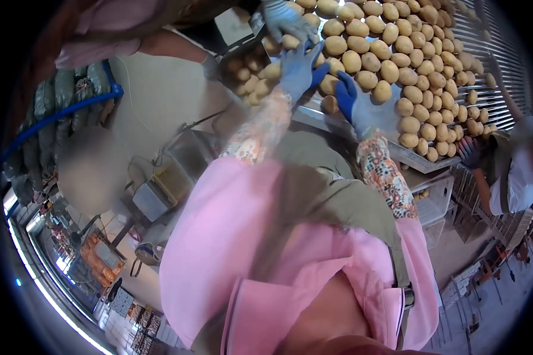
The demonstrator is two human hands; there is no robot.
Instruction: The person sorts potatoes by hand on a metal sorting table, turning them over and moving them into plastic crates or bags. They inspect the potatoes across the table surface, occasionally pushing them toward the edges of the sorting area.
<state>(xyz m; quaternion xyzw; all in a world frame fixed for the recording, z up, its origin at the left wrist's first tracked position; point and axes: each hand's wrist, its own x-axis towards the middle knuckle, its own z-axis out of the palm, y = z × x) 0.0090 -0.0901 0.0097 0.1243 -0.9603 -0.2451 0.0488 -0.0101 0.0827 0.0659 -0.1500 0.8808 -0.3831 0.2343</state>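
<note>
My left hand [299,70], in a grey-blue glove with a darker blue thumb, reaches over the near left edge of a spread of potatoes [388,72]. Its fingers are apart, close to a single potato [290,41], and I see nothing gripped in them. In a matching glove, my right hand [361,106] lies low and flat at the near edge of the potatoes, its blue thumb raised toward the left. Potatoes sit right beside its fingers. Another person's gloved hand [287,21] is just beyond my left hand.
Potatoes lie in a container [254,83] left of my left hand. Metal rollers [497,65] run along the far right. A co-worker's dark-gloved hand [470,152] touches the right edge. White crates [435,198] stand below, and filled sacks [65,97] sit behind a blue rail [59,115].
</note>
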